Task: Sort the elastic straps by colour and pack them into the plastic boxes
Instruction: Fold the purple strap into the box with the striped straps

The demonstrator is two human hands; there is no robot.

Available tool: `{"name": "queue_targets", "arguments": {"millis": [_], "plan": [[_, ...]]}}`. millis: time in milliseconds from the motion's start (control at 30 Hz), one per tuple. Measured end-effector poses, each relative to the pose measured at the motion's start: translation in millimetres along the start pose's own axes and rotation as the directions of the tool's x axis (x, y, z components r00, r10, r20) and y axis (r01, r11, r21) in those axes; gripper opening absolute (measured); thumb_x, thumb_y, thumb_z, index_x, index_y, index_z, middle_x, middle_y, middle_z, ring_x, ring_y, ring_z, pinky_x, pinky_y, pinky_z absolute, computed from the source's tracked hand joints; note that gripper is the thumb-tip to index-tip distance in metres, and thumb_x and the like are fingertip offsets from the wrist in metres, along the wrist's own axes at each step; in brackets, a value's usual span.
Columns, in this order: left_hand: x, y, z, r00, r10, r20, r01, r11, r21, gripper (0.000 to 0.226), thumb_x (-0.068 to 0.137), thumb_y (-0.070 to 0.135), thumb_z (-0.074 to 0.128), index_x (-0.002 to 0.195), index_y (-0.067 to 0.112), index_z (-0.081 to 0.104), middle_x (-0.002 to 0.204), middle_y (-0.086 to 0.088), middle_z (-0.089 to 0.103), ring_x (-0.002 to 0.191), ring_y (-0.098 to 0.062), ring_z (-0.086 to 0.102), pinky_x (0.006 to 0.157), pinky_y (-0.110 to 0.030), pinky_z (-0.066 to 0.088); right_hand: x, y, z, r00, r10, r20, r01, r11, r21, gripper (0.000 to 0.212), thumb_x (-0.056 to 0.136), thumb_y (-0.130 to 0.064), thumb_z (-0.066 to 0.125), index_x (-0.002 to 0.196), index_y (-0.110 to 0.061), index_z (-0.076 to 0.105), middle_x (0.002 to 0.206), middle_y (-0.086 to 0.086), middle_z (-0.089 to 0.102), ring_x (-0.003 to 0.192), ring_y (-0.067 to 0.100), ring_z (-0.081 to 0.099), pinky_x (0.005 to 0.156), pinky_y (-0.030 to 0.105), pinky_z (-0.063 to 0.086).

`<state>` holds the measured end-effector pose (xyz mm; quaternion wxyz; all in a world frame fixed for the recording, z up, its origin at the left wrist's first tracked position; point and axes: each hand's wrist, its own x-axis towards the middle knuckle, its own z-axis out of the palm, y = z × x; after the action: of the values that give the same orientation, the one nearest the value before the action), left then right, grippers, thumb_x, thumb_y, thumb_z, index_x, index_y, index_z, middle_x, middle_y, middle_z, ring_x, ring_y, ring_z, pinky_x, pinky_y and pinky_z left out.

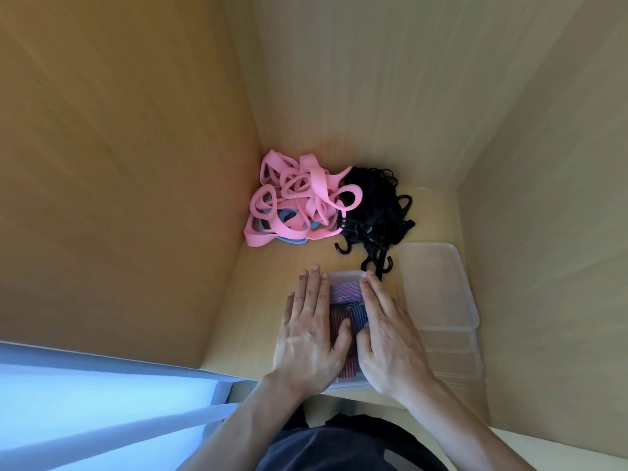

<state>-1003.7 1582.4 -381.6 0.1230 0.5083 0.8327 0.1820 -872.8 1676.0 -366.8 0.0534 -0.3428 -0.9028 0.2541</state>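
In the head view we are pressing our left hand and right hand flat, fingers straight, on the plastic box of striped straps, its long axis running away from us. Beyond it pink straps and black hooked straps are lying; the empty boxes are sitting nearer our right hand. Our palms are hiding any lid

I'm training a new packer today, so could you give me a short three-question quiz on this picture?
1. True or false: the left hand and right hand lie flat on the clear plastic box of red-and-blue striped straps.
2. Which pile lies nearer the stacked empty clear boxes? A: pink elastic straps. B: black hooked straps.
3. Fill in: the blue straps lie under the ____ pile.

Key: 1 true; 2 B; 3 pink.
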Motion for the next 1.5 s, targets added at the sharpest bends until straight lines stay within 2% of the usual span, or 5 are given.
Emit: {"name": "queue_targets", "arguments": {"millis": [267, 633, 867, 1233, 1500], "plan": [[3, 3, -4, 0.999, 0.006, 0.035, -0.009, 0.995, 0.099, 0.076, 0.098, 0.056, 0.020, 0.162, 0.018, 0.003, 0.169, 0.004, -0.012, 0.154, -0.015, -0.015, 0.125, -0.038, 0.008, 22, 0, -2, 0.999, 0.035, -0.037, -0.034, 0.999, 0.019, 0.077, 0.088, -0.038, 0.032, 0.161, -0.016, 0.015, 0.158, -0.006, 0.016, 0.131, 0.018, 0.048, 0.105, 0.030, 0.044], [5, 6, -5, 0.997, -0.021, 0.074, 0.011, 0.992, 0.124, 0.078, 0.097, 0.056, 0.023, 0.161, 0.016, 0.006, 0.169, 0.001, -0.008, 0.155, -0.019, -0.011, 0.123, -0.042, 0.017, 30, 14, 17, 0.997, 0.059, 0.046, -0.070, 0.955, 0.287, 0.064, 0.106, -0.038, 0.029, 0.161, -0.030, -0.003, 0.165, -0.023, -0.008, 0.141, -0.020, -0.005, 0.116, 0.016, 0.013], [7, 8, -6, 0.995, -0.063, 0.082, 0.048, 0.984, 0.173, 0.081, 0.093, 0.058, 0.021, 0.161, 0.016, 0.007, 0.169, -0.002, -0.004, 0.155, -0.026, -0.001, 0.123, -0.046, 0.018, 26, 12, 7, 0.995, 0.103, -0.011, -0.086, 0.881, 0.466, 0.060, 0.106, -0.022, 0.044, 0.161, -0.024, 0.019, 0.166, -0.012, 0.016, 0.150, -0.006, 0.011, 0.125, 0.026, 0.015], [10, 14, -9, 0.989, -0.145, -0.032, 0.148, 0.980, 0.133, 0.079, 0.091, 0.055, 0.027, 0.155, 0.008, 0.025, 0.161, -0.012, 0.026, 0.149, -0.031, 0.020, 0.123, -0.047, 0.019, -18, 5, 18, 0.995, 0.004, -0.103, 0.011, 0.990, 0.141, 0.064, 0.103, -0.043, 0.021, 0.161, -0.016, 0.017, 0.169, -0.008, 0.007, 0.153, 0.007, 0.014, 0.124, 0.029, 0.015], [-9, -29, -52, 0.985, -0.152, -0.083, 0.161, 0.979, 0.122, 0.024, 0.088, 0.034, 0.058, 0.104, 0.016, 0.061, 0.098, -0.002, 0.065, 0.086, -0.031, 0.065, 0.072, -0.038, 0.052, -5, 10, -11, 0.999, -0.001, -0.052, -0.006, 0.992, -0.128, 0.063, 0.103, -0.049, 0.026, 0.157, -0.016, 0.028, 0.166, 0.000, 0.019, 0.151, 0.019, 0.022, 0.124, 0.037, 0.021]]}}
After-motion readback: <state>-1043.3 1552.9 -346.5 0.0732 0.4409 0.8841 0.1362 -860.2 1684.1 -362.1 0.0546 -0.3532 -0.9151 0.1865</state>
